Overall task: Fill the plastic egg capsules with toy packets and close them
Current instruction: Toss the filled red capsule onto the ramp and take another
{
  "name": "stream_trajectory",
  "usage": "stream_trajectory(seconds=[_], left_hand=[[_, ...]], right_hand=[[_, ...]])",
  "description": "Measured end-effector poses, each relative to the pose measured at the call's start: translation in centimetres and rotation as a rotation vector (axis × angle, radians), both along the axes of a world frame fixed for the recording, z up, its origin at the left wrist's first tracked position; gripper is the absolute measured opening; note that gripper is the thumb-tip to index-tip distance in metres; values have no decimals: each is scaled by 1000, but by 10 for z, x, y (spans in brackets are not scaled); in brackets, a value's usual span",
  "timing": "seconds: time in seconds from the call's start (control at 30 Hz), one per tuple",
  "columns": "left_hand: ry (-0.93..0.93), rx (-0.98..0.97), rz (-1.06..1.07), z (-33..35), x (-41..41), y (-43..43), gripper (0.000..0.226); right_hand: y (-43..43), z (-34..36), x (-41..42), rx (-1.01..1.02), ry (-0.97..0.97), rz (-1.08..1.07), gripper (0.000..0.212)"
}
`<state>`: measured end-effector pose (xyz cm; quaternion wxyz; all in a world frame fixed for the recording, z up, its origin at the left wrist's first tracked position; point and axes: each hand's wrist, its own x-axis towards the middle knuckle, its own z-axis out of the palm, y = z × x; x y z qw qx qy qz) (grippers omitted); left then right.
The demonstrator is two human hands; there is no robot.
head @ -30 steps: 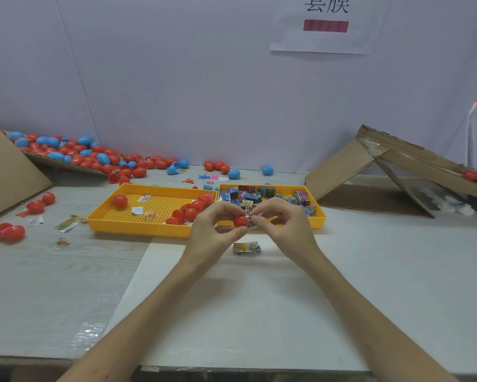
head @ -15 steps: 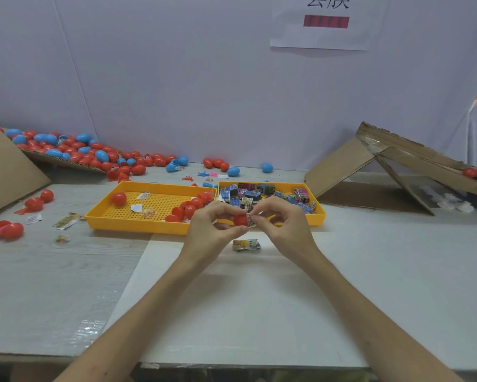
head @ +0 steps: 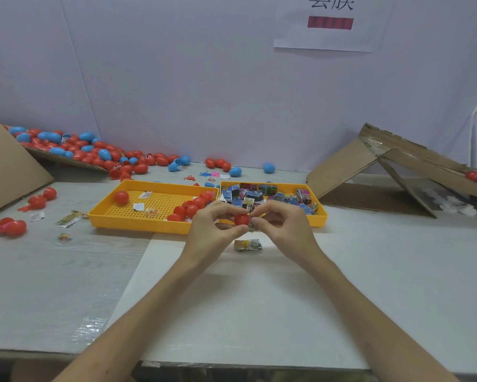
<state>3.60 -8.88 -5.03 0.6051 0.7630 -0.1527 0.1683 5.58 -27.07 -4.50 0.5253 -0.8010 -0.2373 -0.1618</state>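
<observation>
- The left tray (head: 149,228) and right tray (head: 322,216) stand side by side on the table (head: 259,312), touching.
- The capsule cluster (head: 189,209) lies in the left tray's right end, and toy packets (head: 259,193) fill the right tray.
- Before the trays, the left hand (head: 212,224) and right hand (head: 284,224) meet around the held capsule (head: 241,219), with the pinched packet (head: 251,228) at its right side.
- The loose packet (head: 247,244) lies on the table just before the hands.
- The capsule heap (head: 74,147) lies on the cardboard sheet (head: 66,160), behind and left of the trays.
- The collapsed carton (head: 383,166) stands right of the trays.

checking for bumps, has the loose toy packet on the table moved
No, the loose toy packet keeps its spot just before the front wall of the yellow tray.
</observation>
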Motion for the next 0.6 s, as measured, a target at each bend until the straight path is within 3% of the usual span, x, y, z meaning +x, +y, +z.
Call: stream_trajectory(seconds=[0.6], left_hand=[[3, 28, 46, 4, 2, 8, 29]], right_hand=[[-1, 0, 2, -31, -43, -42, 5]])
